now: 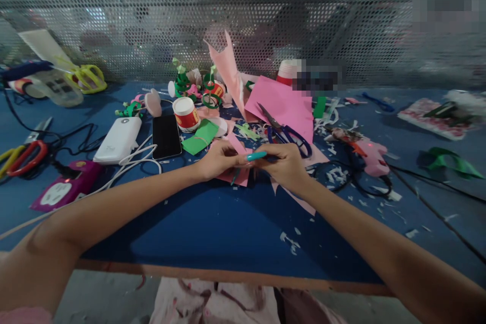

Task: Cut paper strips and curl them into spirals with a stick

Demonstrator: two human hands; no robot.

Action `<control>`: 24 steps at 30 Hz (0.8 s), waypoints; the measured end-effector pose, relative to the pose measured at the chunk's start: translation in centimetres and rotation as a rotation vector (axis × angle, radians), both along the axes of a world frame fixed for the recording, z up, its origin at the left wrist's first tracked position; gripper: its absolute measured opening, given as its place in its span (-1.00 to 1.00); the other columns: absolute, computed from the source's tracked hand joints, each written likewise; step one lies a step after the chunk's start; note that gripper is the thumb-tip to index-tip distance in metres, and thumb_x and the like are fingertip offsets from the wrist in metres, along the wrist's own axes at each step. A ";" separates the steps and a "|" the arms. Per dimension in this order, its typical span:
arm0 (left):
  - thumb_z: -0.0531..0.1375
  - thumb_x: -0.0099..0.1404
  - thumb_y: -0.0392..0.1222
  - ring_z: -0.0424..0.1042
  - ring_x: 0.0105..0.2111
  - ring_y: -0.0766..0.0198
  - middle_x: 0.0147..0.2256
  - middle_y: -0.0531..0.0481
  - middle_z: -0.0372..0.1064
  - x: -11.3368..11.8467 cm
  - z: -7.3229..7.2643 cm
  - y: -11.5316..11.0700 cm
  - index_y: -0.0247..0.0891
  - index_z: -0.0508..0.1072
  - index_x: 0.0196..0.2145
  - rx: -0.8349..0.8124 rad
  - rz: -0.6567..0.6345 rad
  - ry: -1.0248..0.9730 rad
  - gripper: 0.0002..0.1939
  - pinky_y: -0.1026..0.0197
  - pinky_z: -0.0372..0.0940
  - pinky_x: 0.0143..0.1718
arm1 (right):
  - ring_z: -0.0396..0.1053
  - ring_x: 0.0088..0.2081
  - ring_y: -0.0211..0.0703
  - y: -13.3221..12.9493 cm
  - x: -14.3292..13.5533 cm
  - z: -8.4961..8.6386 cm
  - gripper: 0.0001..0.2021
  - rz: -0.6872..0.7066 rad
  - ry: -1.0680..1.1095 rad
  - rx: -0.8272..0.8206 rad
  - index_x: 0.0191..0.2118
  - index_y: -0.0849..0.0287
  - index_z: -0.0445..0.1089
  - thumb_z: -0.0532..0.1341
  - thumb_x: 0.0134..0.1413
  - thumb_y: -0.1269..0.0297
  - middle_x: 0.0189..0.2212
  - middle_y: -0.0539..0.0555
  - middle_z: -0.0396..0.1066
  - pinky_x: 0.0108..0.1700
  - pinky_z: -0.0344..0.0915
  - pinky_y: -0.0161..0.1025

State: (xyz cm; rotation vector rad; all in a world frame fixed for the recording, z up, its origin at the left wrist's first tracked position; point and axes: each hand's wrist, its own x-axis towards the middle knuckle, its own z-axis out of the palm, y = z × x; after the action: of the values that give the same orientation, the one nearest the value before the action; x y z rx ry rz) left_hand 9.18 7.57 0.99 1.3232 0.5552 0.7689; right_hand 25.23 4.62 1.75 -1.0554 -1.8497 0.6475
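Observation:
My left hand (219, 160) is closed in a pinch on a narrow pink paper strip (236, 143), which sticks up past the fingers. Facing it, my right hand (286, 166) grips a slim turquoise rod with a rounded end (256, 156), pen-like in shape. The fingertips of both hands nearly meet, and part of the strip is hidden behind them. Beneath the hands lies a piece of pink paper (242, 178). Dark-blue-handled scissors (290, 134) rest just beyond my right hand, on a larger pink sheet (281, 104). A folded green paper (200, 136) lies beyond my left hand.
Left of the hands are a black phone (166, 136), a white power bank (118, 140), a purple device (66, 185), cables and red-and-yellow-handled scissors (27, 158). A red-and-white cup (186, 115) stands behind. A pink glue gun (372, 157) and paper scraps (337, 176) lie right.

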 end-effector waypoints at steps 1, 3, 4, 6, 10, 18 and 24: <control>0.34 -0.19 -0.02 0.23 -0.61 0.48 -0.65 0.13 0.22 0.0 0.1 -0.1 -0.38 0.31 -0.60 0.002 -0.040 -0.003 -0.61 0.37 0.16 -0.55 | 0.19 -0.66 -0.33 0.0 0.0 0.0 -0.69 -0.010 -0.013 0.012 -0.67 0.20 0.36 0.26 -0.17 0.07 -0.74 -0.02 0.29 -0.61 0.08 -0.34; 0.32 -0.13 -0.01 0.14 -0.66 0.52 -0.68 0.17 0.15 0.1 0.3 -0.2 -0.38 0.29 -0.59 0.010 -0.116 -0.007 -0.62 0.39 0.08 -0.61 | 0.16 -0.67 -0.35 -0.1 0.1 0.0 -0.64 -0.027 -0.029 0.044 -0.71 0.21 0.30 0.26 -0.18 0.04 -0.76 -0.03 0.25 -0.62 0.04 -0.35; 0.31 -0.11 0.00 0.10 -0.68 0.54 -0.69 0.19 0.11 0.1 0.3 -0.3 -0.38 0.27 -0.59 0.014 -0.141 -0.011 -0.61 0.40 0.03 -0.64 | 0.13 -0.68 -0.36 0.0 0.1 0.0 -0.62 -0.038 -0.035 0.064 -0.73 0.21 0.28 0.26 -0.18 0.03 -0.77 -0.03 0.23 -0.62 0.02 -0.35; 0.30 -0.11 0.02 0.05 -0.69 0.56 -0.69 0.20 0.08 0.1 0.2 -0.3 -0.37 0.25 -0.60 0.030 -0.150 -0.012 -0.59 0.41 -0.02 -0.67 | 0.08 -0.69 -0.39 0.1 0.2 -0.1 -0.60 -0.051 -0.053 0.097 -0.75 0.21 0.25 0.26 -0.18 0.02 -0.80 -0.05 0.18 -0.63 -0.02 -0.35; 0.27 -0.08 0.07 0.04 -0.71 0.56 -0.70 0.18 0.08 0.1 -0.1 -0.2 -0.38 0.26 -0.62 0.113 -0.052 0.031 -0.57 0.42 -0.06 -0.71 | 0.12 -0.68 -0.38 0.4 0.2 -0.3 -0.67 0.032 -0.092 0.068 -0.67 0.21 0.34 0.29 -0.22 0.03 -0.76 -0.05 0.24 -0.63 0.01 -0.36; 0.15 0.03 0.17 0.25 -0.64 0.47 -0.67 0.12 0.14 -0.1 -0.6 0.0 -0.34 0.23 -0.62 0.291 0.137 0.091 -0.54 0.42 0.15 -0.64 | 0.28 -0.69 -0.30 0.2 -0.5 -0.5 -0.65 0.124 0.117 -0.292 -0.65 0.19 0.25 0.28 -0.22 0.02 -0.76 -0.03 0.31 -0.65 0.20 -0.36; 0.11 0.10 0.13 0.15 -0.69 0.51 -0.70 0.16 0.05 -0.2 -0.7 0.2 -0.33 0.20 -0.64 0.379 0.188 0.117 -0.55 0.42 0.04 -0.67 | 0.30 -0.72 -0.31 0.0 -0.8 -0.8 -0.67 0.158 0.263 -0.470 -0.61 0.21 0.27 0.33 -0.29 0.06 -0.76 -0.05 0.31 -0.66 0.27 -0.38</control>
State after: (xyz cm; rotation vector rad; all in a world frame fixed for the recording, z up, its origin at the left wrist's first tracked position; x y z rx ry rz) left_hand 8.95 7.78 0.27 1.6901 0.6548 0.9903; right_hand 24.46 4.66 1.00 -1.0593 -1.5959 1.2966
